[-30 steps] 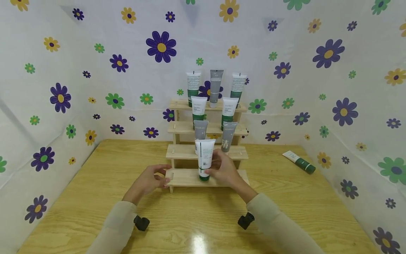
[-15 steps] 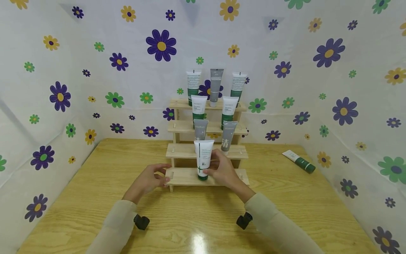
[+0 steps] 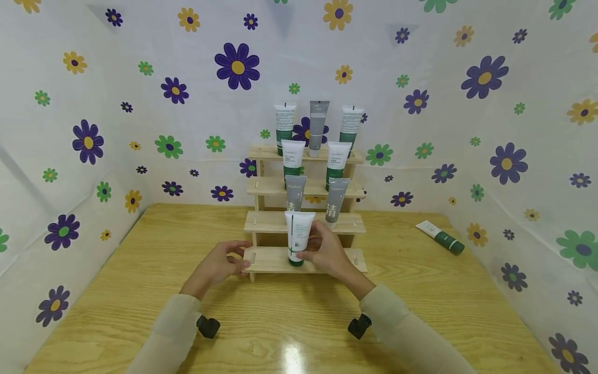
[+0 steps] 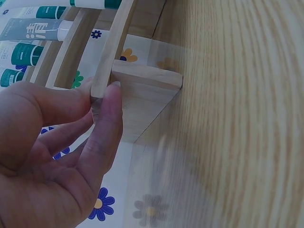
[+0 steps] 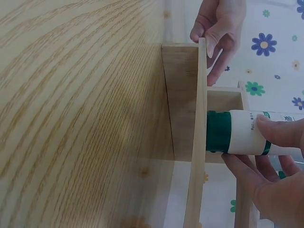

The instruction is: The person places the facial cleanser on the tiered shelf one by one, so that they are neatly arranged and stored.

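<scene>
My right hand (image 3: 327,252) holds a white squeeze tube (image 3: 299,234) between thumb and fingers, its green cap (image 5: 219,132) down on the lowest step of a wooden tiered display stand (image 3: 271,259). The tube stands nearly upright, a little left of the step's middle. At the step's left end my left hand (image 3: 219,264) pinches the board's edge between thumb and fingers, as the left wrist view shows close up. Behind the held tube a grey tube (image 3: 296,191) is partly hidden; another grey tube (image 3: 337,200) stands to its right on the same step.
Two white-and-green tubes, left (image 3: 292,158) and right (image 3: 337,161), stand on the third step. On the top step a grey tube (image 3: 318,127) stands between two white-and-green ones. Another tube (image 3: 440,238) lies on the table (image 3: 397,291) at right. Flower-patterned cloth (image 3: 187,119) surrounds the table.
The right hand has shifted the white tube slightly left along the lowest step, and its top now sits lower in view. The left hand has stayed on the board's end.
</scene>
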`<state>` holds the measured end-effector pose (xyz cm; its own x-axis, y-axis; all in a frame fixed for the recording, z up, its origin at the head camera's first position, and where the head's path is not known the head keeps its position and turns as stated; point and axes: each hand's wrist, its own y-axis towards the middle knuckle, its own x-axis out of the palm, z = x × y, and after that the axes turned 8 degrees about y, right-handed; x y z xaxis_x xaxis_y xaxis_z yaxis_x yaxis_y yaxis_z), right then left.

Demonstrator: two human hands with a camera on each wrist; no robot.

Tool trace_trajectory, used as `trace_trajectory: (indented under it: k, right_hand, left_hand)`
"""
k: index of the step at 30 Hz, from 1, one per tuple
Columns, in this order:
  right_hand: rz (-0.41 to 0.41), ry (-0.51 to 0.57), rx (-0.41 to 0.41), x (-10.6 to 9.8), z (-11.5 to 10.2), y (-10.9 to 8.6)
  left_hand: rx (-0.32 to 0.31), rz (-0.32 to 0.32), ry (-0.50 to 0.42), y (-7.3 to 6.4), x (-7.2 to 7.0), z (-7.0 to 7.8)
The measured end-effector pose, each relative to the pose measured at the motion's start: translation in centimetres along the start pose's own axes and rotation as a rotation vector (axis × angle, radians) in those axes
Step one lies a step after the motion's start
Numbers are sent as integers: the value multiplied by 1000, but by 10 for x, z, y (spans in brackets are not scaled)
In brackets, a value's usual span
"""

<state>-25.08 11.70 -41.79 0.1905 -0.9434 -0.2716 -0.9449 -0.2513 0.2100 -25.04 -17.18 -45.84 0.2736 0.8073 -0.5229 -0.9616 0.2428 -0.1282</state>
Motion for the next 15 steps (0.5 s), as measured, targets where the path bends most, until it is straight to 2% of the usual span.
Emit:
trace_trajectory:
  k: [7, 15]
  right_hand:
    - [-33, -4, -14, -1, 2, 0]
    - [-53, 0, 14, -4, 1, -1]
  left_hand:
    - [-8, 0, -3, 1, 0, 1]
    - [-9, -9, -13, 0, 0, 2]
